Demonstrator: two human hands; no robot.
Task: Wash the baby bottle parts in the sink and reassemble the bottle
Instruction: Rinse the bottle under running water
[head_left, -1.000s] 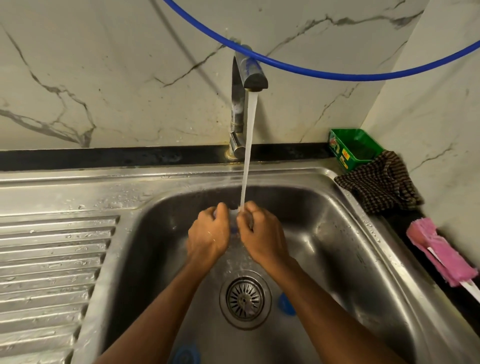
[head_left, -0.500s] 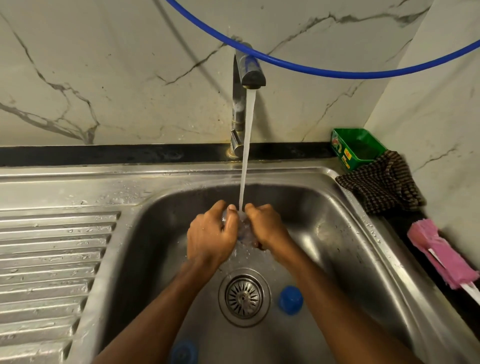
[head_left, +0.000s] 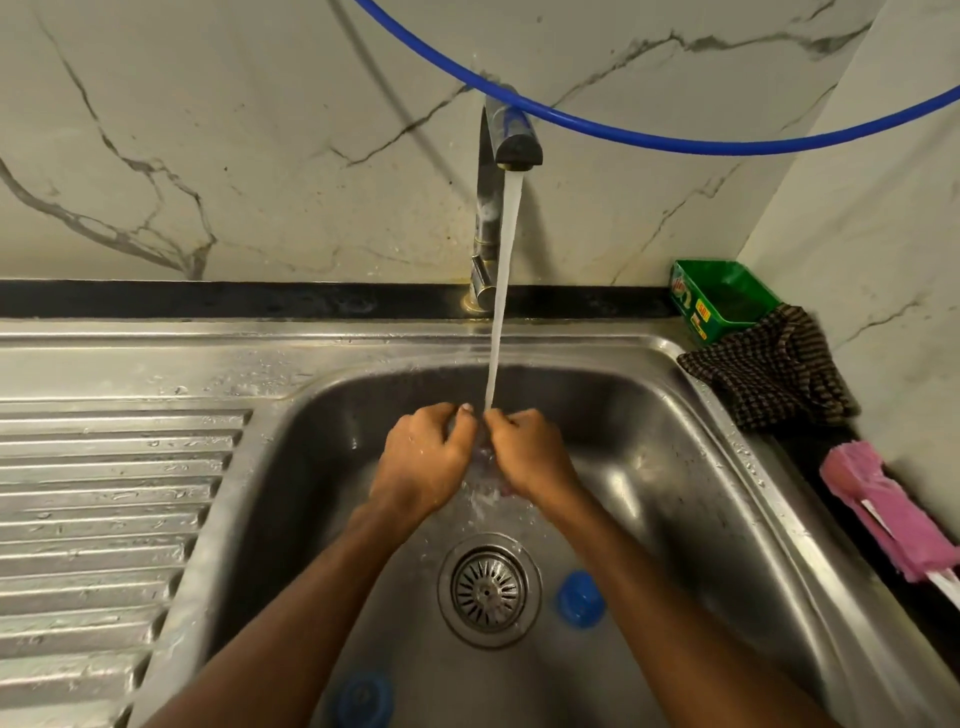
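My left hand (head_left: 423, 460) and my right hand (head_left: 527, 457) are pressed together under the running tap water (head_left: 501, 291), both closed around a small clear bottle part (head_left: 484, 467) that is mostly hidden between them. A blue cap-like bottle part (head_left: 580, 597) lies on the sink floor right of the drain strainer (head_left: 487, 590). Another blue ring-shaped part (head_left: 362, 699) lies at the near edge of the basin, between my forearms.
The steel sink (head_left: 727, 467) has a ribbed drainboard (head_left: 104, 519) on the left. The tap (head_left: 498, 156) stands at the back under a blue hose (head_left: 675, 137). A green box (head_left: 719, 299), a checked cloth (head_left: 774, 371) and a pink brush (head_left: 878, 512) lie on the right.
Both hands have kept rubbing the clear part under the stream, shifting slightly; my right hand has turned so its knuckles face up again.
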